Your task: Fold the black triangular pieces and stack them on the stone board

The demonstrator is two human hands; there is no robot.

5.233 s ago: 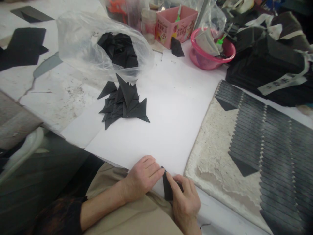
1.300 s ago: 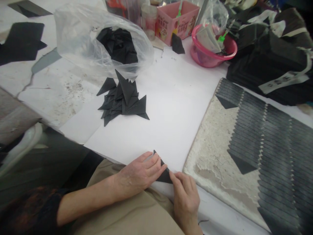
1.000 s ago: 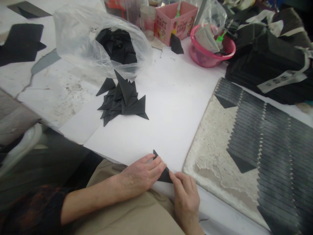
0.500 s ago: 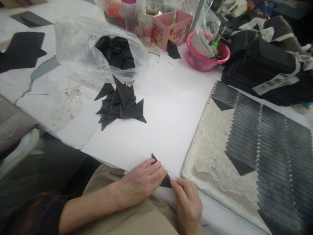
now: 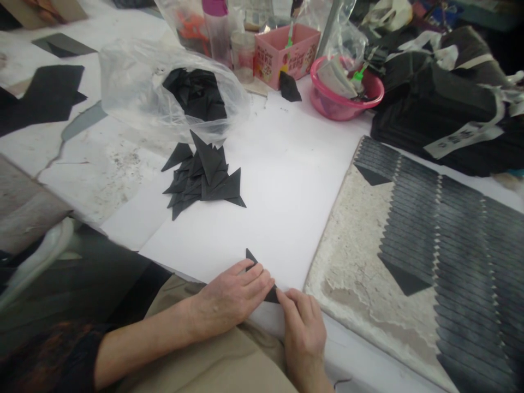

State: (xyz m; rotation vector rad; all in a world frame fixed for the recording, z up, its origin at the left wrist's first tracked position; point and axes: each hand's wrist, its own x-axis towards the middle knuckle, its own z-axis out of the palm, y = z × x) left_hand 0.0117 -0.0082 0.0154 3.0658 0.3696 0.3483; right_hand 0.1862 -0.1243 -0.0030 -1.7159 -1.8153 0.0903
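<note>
At the near edge of the worktop [image 5: 282,213], the left hand [image 5: 232,295] lies over a black piece [image 5: 271,296]; whether it grips, I cannot tell. The right hand [image 5: 303,323] pinches 1 corner, the long axis slanting leftward and away.

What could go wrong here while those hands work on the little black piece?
The black piece, under the left hand and with its corner at the right hand, lies near the front edge of the white work surface; it could slip off. The loose pile might scatter if brushed, its pieces lying at odd angles. Bumping the nearby board might disturb its overlapping rows.
</note>
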